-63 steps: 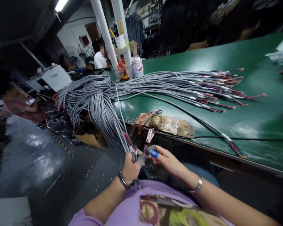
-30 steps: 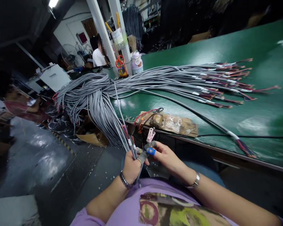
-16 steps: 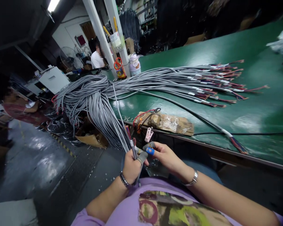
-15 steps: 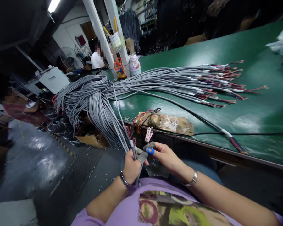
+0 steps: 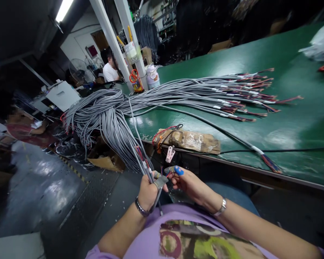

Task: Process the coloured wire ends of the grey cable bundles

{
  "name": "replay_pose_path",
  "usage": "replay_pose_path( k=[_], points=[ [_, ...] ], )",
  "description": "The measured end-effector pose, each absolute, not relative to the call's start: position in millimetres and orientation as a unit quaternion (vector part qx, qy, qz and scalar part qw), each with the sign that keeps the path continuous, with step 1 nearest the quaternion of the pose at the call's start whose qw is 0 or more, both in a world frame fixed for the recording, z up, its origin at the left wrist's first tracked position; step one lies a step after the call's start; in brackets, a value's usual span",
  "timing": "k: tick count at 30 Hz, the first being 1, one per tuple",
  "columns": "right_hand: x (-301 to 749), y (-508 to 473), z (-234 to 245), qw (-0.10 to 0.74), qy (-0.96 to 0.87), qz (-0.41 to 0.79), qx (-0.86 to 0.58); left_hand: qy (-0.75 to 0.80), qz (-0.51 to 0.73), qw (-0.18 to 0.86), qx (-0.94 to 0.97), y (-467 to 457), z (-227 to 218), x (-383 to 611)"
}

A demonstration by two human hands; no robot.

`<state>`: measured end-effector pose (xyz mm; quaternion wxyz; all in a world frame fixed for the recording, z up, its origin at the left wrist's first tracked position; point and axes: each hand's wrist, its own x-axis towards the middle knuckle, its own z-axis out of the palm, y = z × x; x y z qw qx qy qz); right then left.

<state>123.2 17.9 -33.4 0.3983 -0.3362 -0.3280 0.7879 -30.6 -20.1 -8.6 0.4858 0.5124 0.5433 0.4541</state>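
Note:
My left hand (image 5: pixel 148 192) is closed around a few grey cables (image 5: pixel 150 177) with white collars and coloured wire ends, held upright in front of my body. Its thumb and finger wear grey finger covers. Beside it, my right hand (image 5: pixel 187 181) pinches thin coloured wires (image 5: pixel 169 174) between covered fingertips, one with a blue wrap. A large bundle of grey cables (image 5: pixel 108 108) hangs over the table edge just beyond my left hand. One single cable (image 5: pixel 226 135) lies apart on the green table (image 5: pixel 294 133), its stripped end pointing right.
A wooden board (image 5: pixel 197 140) with a taped lump and red and black leads sits at the table edge, a pink clip (image 5: pixel 170 154) beside it. Orange-handled scissors (image 5: pixel 134 76) and a lilac bottle (image 5: pixel 152 76) stand by the posts. Two people work at the left.
My right hand has shifted slightly right, and thin coloured wires now show at its fingertips. The cables in my left hand lean further left. The view has moved slightly.

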Motion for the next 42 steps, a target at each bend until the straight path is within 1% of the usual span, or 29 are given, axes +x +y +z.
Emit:
replay_pose_path(
  k=[5, 8, 13, 21, 27, 32, 37, 42],
  points=[
    [119.6, 22.5, -18.5, 0.375, -0.459, 0.73, -0.342, 0.557, 0.437, 0.457, 0.538, -18.3, -4.5, -26.2],
    [117.0, 27.9, -13.4, 0.358, -0.492, 0.72, -0.334, 0.557, 0.426, 0.45, 0.553, -17.8, -2.1, -24.3],
    [116.2, 29.2, -19.2, 0.36, -0.481, 0.726, -0.334, 0.572, 0.415, 0.445, 0.55, -16.9, -3.6, -23.2],
    [112.6, 26.0, -26.2, 0.388, -0.433, 0.745, -0.327, 0.571, 0.464, 0.418, 0.532, -17.5, -9.6, -21.9],
    [111.3, 26.3, -22.3, 0.361, -0.487, 0.733, -0.307, 0.567, 0.406, 0.446, 0.561, -18.7, -4.8, -24.1],
    [108.7, 27.1, -23.4, 0.386, -0.485, 0.701, -0.352, 0.576, 0.474, 0.424, 0.513, -19.9, -10.0, -24.3],
    [110.5, 25.6, -18.5, 0.403, -0.454, 0.703, -0.369, 0.578, 0.501, 0.434, 0.476, -19.0, -15.6, -23.8],
    [115.5, 24.9, -16.4, 0.374, -0.472, 0.723, -0.338, 0.572, 0.518, 0.441, 0.458, -17.1, -15.1, -23.1]
  ],
)
